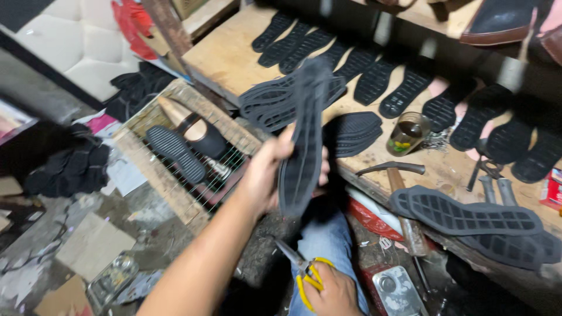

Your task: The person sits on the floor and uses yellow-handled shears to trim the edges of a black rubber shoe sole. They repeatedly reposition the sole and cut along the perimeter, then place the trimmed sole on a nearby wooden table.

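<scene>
- Two bare hands show in the lower half of the frame; much of the scene is motion-blurred, mostly along the upper right edge.
- At the far left, a dark heap of cloth [70, 164] lies on the littered floor; its make cannot be told.
- Left of centre, a wire-mesh wooden crate [175, 193] holds a brown and black shoe [196, 130] and a ribbed black sole [174, 153] side by side.
- At centre, the left hand [275, 175] is closed around a black rubber shoe sole [304, 134], held upright on edge above the knee; its upper end blurs into the stack of soles [269, 102] on the wooden workbench [225, 55] behind.
- At the bottom centre, the right hand [333, 295] is cut off by the frame edge and grips yellow-handled scissors [301, 269], blades pointing to the upper left, over the blue jeans [328, 240].
- Right of that, a flat silver metal tin [398, 289] with a round cap lies low in the frame; any label is unreadable.
- Right of centre on the bench stands a small glass jar [408, 133] of dark liquid, beside a hammer [395, 175].
- Along the upper right, a row of black soles [410, 88] runs across the bench; two larger grid-patterned soles [468, 216] overlap at its lower right edge.
- At the far right edge, a red package [553, 187] is cut off.
</scene>
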